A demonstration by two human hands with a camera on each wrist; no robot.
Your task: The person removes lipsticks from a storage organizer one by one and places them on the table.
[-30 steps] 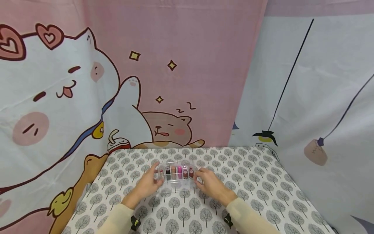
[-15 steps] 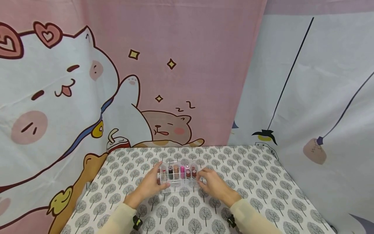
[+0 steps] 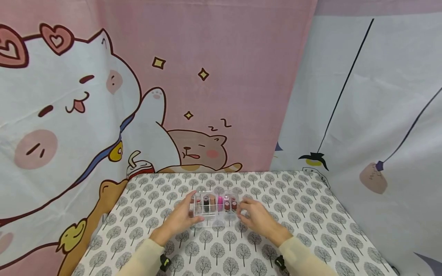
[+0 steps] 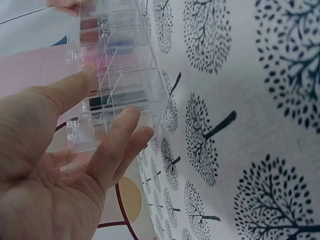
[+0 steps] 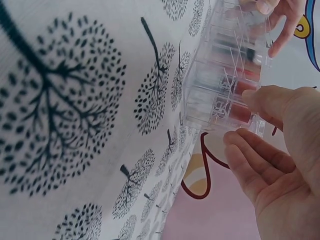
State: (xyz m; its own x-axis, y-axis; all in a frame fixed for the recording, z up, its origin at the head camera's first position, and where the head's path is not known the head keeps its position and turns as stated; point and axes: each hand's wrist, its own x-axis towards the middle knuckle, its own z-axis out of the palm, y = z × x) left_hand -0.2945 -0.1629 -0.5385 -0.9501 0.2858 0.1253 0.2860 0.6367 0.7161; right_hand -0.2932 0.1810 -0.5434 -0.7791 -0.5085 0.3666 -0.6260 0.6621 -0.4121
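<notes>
A clear plastic compartment organizer (image 3: 207, 221) stands on the tablecloth with small cosmetics upright in its back row. Among them are a bright pink tube (image 3: 220, 203), a black item (image 3: 206, 204), a brownish tube (image 3: 212, 203) and dark red items (image 3: 234, 206) near the right end. My left hand (image 3: 177, 219) holds the organizer's left end, with the thumb by the upper edge and the fingers around the end wall in the left wrist view. At the opposite end, my right hand (image 3: 259, 221) grips it between thumb and fingers. The organizer's front compartments show no items.
The tablecloth (image 3: 230, 264) is white with grey tree prints and reaches back to a pink wall hanging (image 3: 241, 88) with cartoon cats. White hanging cloth (image 3: 390, 96) borders the right side. Small black devices (image 3: 165, 263) sit below both wrists.
The organizer has shifted a little to the right across the table, both hands moving along with it. More of its left end now shows beside the left fingers.
</notes>
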